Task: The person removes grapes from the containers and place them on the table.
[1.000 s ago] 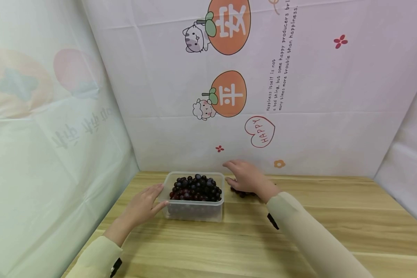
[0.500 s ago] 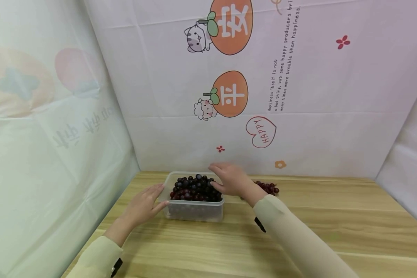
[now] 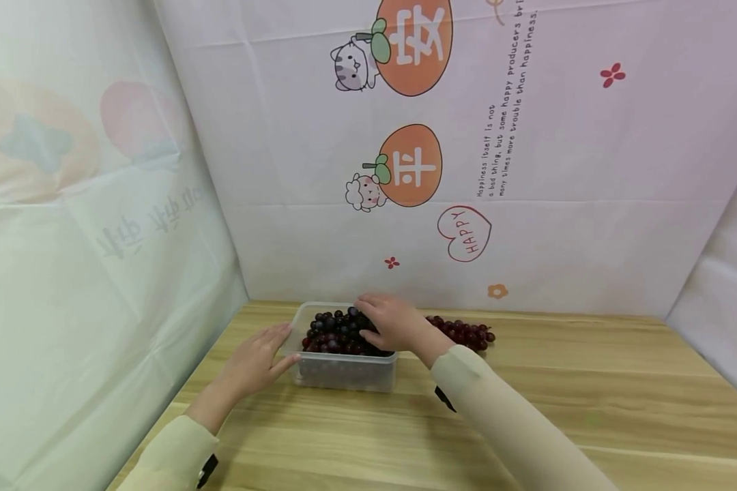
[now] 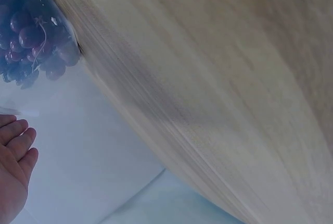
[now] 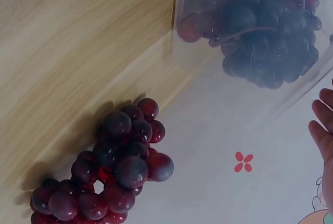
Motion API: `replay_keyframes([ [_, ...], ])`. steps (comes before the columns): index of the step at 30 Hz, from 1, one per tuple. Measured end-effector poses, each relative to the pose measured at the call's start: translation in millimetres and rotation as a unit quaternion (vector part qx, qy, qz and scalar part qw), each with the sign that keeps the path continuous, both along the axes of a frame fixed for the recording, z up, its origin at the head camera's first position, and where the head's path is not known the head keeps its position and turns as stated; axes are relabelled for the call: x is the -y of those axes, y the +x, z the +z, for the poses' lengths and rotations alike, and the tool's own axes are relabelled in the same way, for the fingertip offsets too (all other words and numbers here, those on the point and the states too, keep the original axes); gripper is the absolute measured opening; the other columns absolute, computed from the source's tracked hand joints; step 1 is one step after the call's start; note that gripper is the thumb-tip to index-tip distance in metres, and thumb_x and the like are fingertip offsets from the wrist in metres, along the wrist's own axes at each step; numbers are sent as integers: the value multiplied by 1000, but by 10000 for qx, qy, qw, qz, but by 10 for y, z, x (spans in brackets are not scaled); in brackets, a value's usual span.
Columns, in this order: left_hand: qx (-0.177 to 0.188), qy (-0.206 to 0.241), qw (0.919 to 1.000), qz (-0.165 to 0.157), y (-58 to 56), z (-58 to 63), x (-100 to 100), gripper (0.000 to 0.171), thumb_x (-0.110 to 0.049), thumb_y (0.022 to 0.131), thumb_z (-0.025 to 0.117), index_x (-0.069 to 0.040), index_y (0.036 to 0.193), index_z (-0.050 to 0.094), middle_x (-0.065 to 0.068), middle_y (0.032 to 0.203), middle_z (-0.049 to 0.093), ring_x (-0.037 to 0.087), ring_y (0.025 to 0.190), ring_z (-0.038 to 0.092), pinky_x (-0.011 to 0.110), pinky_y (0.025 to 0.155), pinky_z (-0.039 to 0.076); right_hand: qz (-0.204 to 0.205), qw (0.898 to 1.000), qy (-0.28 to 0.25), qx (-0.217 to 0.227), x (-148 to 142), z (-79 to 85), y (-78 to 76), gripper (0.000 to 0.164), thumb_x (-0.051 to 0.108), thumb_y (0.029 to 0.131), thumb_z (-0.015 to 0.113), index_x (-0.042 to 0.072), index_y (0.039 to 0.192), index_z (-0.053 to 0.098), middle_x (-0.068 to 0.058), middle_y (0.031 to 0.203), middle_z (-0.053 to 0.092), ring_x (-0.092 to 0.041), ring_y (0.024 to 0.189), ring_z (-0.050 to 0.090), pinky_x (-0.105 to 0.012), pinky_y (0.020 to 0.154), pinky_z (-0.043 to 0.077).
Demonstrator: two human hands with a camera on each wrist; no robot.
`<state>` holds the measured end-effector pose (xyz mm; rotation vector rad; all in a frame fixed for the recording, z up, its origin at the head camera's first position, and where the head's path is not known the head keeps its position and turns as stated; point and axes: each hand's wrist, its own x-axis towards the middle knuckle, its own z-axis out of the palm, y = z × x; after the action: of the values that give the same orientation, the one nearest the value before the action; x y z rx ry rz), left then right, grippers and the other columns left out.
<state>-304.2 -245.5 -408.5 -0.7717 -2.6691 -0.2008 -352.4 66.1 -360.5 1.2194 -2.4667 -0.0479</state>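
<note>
A clear plastic container (image 3: pixel 344 376) stands at the back of the table, heaped with dark purple and reddish grapes (image 3: pixel 334 333). My left hand (image 3: pixel 250 363) rests at its left side, fingertips at the left rim and thumb near the front rim. Over the container's right half lies my right hand (image 3: pixel 394 326), its fingers extended on top of the heap and hiding part of it. In the right wrist view, those fingers (image 5: pixel 325 114) appear beside the container wall. A separate reddish bunch of grapes (image 3: pixel 463 333) lies on the table just right of the container.
The wooden table (image 3: pixel 528 409) meets a white printed cloth (image 3: pixel 319 266) standing upright behind the container. Another white cloth (image 3: pixel 160 286) hangs along the left side, and a third (image 3: pixel 725 293) on the right.
My right hand has moved left from over the loose bunch to the top of the grapes in the container, uncovering that bunch. The left hand has kept its place.
</note>
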Motion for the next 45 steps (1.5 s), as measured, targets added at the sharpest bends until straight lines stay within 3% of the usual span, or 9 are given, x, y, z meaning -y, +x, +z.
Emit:
replay_keyframes([
  [13,-44,-20,10000,-19,-21,-12,12,70,-48,97,54,6,141,45,22,143,46,40,129,45,52,107,37,-939,9893,365,1059,157,-49,-38,61,41,97,59,6,145,43,-12,135,55,-26,120,55,-40,99,48],
  [23,-16,-4,10000,-47,-32,-5,13,71,-50,98,51,6,141,45,23,143,45,40,128,45,53,107,37,-1350,9791,394,1467,237,-64,-83,63,36,95,63,1,143,43,-15,131,57,-28,116,58,-40,95,50],
  [26,27,3,10000,-32,-40,-8,15,70,-48,98,54,6,142,44,22,144,44,40,129,45,53,107,37,-1426,9770,303,1558,261,-67,-96,54,34,95,65,1,136,51,-14,121,62,-26,106,62,-39,89,54],
  [29,92,13,10000,-5,-48,-13,19,69,-46,98,55,5,143,42,21,145,43,40,130,44,52,108,36,-1490,9752,157,1629,280,-76,-108,38,31,93,67,4,119,62,-8,100,66,-21,86,64,-36,77,56],
  [34,142,30,9999,12,-54,-10,22,70,-46,97,55,4,144,42,21,146,43,39,131,44,52,109,35,-1651,9713,-15,1710,307,-96,-135,18,29,90,70,11,91,66,0,76,58,-14,62,54,-31,60,51],
  [39,151,59,9999,28,-56,-1,26,70,-46,97,55,4,144,42,21,145,43,39,130,43,52,109,35,-1862,9661,-136,1784,369,-85,-144,24,25,89,72,15,71,62,2,67,55,-14,57,50,-31,55,46],
  [45,127,23,9999,14,-50,-8,36,69,-46,97,55,4,144,42,21,145,44,38,131,44,51,110,34,-2332,9597,-85,1567,465,-115,-144,25,19,86,73,17,64,60,2,71,58,-15,59,52,-31,52,46],
])
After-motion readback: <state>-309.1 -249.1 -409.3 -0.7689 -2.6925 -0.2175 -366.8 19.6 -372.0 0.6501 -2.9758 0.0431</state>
